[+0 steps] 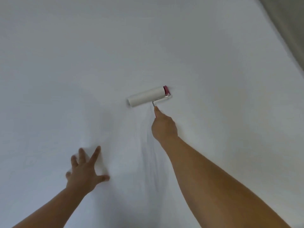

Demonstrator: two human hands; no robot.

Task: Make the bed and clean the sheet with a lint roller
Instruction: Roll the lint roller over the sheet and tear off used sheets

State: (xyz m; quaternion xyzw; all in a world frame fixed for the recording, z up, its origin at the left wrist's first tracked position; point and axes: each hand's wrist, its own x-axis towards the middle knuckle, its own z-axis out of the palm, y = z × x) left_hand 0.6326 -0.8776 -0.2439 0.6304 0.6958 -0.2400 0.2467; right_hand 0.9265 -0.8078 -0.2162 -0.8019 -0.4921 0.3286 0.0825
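While the left hand (85,170) presses flat on the white sheet (65,71) at seven o'clock, fingers spread wide, the right hand (164,127) just right of centre grips the handle of the lint roller (147,96), forefinger laid along it. The roller's white drum lies on the sheet at the hand's twelve o'clock, pink cap rightward.

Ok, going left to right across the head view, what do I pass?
Left hand spread on the sheet → roller → right hand gripping its handle → grey strip at the right edge.
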